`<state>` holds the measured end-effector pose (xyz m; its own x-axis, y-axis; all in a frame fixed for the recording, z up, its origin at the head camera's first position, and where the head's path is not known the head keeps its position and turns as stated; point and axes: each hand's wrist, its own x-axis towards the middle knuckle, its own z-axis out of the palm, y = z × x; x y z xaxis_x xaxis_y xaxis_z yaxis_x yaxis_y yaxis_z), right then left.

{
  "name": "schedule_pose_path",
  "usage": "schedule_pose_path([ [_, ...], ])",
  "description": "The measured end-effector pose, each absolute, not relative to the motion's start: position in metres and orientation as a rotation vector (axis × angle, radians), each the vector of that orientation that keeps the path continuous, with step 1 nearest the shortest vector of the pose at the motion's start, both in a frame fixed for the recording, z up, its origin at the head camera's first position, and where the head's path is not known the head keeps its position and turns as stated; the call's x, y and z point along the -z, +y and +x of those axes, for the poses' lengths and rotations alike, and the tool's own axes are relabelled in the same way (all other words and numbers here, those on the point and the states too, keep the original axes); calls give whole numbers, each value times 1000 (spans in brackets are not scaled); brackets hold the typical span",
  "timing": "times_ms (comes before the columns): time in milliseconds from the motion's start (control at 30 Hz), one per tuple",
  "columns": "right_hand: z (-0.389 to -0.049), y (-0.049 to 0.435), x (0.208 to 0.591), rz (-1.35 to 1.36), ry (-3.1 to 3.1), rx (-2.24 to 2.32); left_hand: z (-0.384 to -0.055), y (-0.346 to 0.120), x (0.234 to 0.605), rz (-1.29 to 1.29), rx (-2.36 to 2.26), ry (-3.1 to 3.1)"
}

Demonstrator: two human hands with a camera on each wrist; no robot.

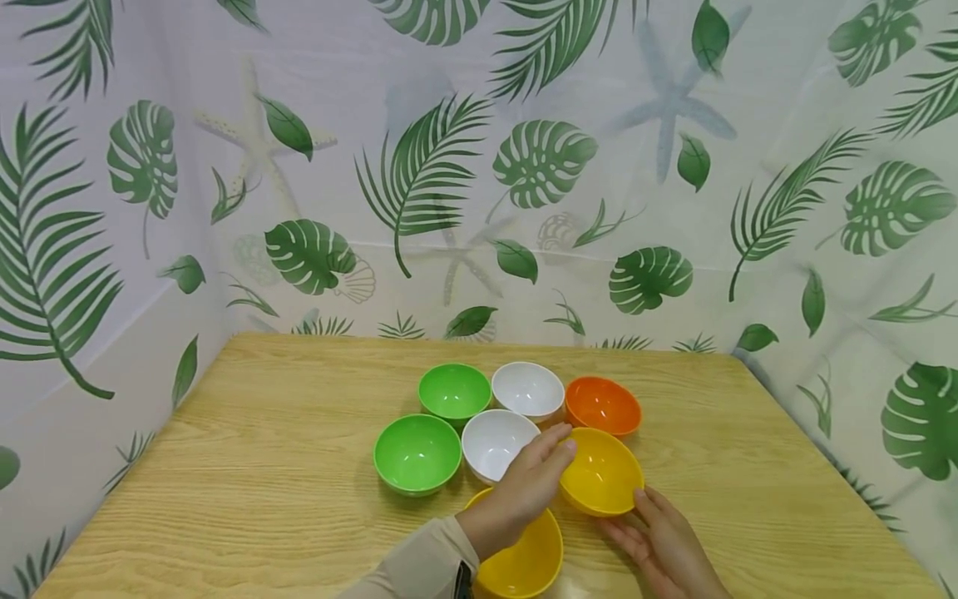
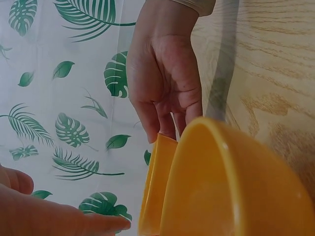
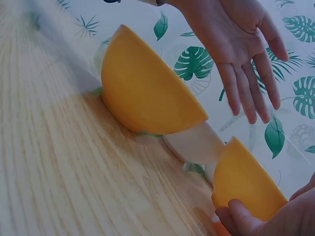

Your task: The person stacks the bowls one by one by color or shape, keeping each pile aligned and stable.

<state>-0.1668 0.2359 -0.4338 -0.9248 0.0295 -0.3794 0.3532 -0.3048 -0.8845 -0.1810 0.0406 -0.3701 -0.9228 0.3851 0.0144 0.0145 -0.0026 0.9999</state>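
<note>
My right hand (image 1: pixel 666 541) holds a yellow bowl (image 1: pixel 604 478) by its near right side, thumb at the rim and fingers low on the outside. In the right wrist view the thumb of that hand (image 3: pixel 275 219) lies against the side of this bowl (image 3: pixel 246 182). My left hand (image 1: pixel 527 491) reaches over a second yellow bowl (image 1: pixel 524 566), its fingertips overlapping the held bowl's left rim in the head view. The right wrist view shows the left hand (image 3: pixel 241 49) with straight, spread fingers and a bare palm.
Two green bowls (image 1: pixel 417 456) stand at the left, one behind the other. Beside them are two white bowls (image 1: pixel 527 389), the nearer partly hidden by my left hand. Behind the held bowl sits an orange bowl (image 1: pixel 603 406). Leaf-patterned cloth (image 1: pixel 464 200) surrounds the wooden table (image 1: pixel 262 466).
</note>
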Motion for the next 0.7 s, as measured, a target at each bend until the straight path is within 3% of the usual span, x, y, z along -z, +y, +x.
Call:
schedule_pose_path([
  [700,-152,229,417,401,1813,2322,-189,37,377,322,-2105,1966],
])
